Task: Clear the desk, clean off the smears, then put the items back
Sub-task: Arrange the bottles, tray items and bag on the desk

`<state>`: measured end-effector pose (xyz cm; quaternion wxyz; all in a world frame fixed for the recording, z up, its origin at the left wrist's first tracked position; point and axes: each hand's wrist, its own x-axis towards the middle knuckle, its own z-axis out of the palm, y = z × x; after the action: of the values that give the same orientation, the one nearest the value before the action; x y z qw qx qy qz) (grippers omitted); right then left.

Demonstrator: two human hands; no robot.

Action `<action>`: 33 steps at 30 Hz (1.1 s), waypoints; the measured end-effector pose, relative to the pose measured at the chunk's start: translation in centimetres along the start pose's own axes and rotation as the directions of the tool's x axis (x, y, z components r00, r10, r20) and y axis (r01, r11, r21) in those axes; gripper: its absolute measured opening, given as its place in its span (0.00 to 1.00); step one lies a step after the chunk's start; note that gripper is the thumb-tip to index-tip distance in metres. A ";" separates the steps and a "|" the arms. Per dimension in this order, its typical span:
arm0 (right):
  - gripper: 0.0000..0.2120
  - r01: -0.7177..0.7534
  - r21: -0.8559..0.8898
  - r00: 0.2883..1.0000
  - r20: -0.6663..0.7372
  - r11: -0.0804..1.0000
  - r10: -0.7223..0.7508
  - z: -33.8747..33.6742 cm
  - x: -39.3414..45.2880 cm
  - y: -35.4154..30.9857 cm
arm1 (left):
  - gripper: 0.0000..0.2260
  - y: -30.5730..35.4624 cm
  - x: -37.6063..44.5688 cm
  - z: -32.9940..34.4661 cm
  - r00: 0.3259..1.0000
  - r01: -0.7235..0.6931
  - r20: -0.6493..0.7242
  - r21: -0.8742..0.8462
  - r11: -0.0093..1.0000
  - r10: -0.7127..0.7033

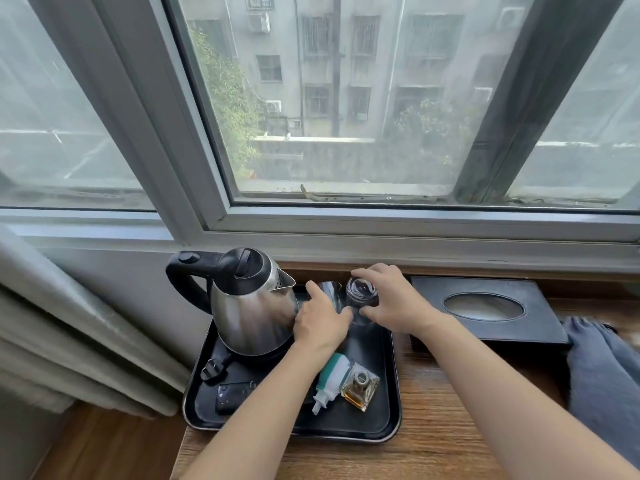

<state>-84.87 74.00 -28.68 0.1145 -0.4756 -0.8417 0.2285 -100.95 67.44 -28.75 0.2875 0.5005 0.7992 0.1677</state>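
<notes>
Just right of the kettle [251, 303], I see 2 glasses: my right hand [391, 299] pinches the right glass [362, 292] between thumb and curled fingers. My left hand [320, 323] curls around the left glass [330, 294], both forearms reaching forward over the tray [391, 393].

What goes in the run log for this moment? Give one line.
left hand: grips glass | right hand: grips second glass | both over tray | kettle on tray

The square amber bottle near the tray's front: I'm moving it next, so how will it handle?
The square bottle looks like thick glass, so probably heavy for its size and breakable. It leans against the white-and-green bottle, so it may tip when nudged. Its flat sides should resist rolling on the tray.
</notes>
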 end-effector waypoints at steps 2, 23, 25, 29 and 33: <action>0.36 0.012 0.004 1.000 -0.003 1.000 -0.012 0.1 -0.1 0.3 | 0.37 -0.1 0.0 0.0 1.000 0.000 -0.009 -0.031 1.000 -0.001; 0.33 0.166 0.521 0.934 -0.355 0.837 0.035 2.7 -9.5 -5.4 | 0.39 -2.7 -8.2 -3.0 0.972 -0.223 -0.131 -0.771 0.596 0.194; 0.31 0.192 0.573 0.940 -0.340 0.797 0.018 1.9 -9.6 -5.7 | 0.40 -3.2 -8.0 -3.9 0.971 -0.216 -0.091 -0.731 0.647 0.221; 0.34 0.146 0.589 0.976 -0.215 0.795 -0.020 -0.1 -9.3 -4.9 | 0.38 -5.0 -7.3 -5.0 0.959 -0.177 0.041 -0.683 0.709 0.279; 0.36 0.165 0.436 0.978 -0.188 0.885 -0.089 -1.8 -7.7 -4.1 | 0.30 -6.2 -7.5 -4.6 0.885 -0.465 -0.195 -0.339 0.818 0.422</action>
<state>-83.15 66.12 -24.93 0.3044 -0.3970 -0.7833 0.3689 -105.70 58.08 -26.47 0.2860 0.5983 0.6278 0.4076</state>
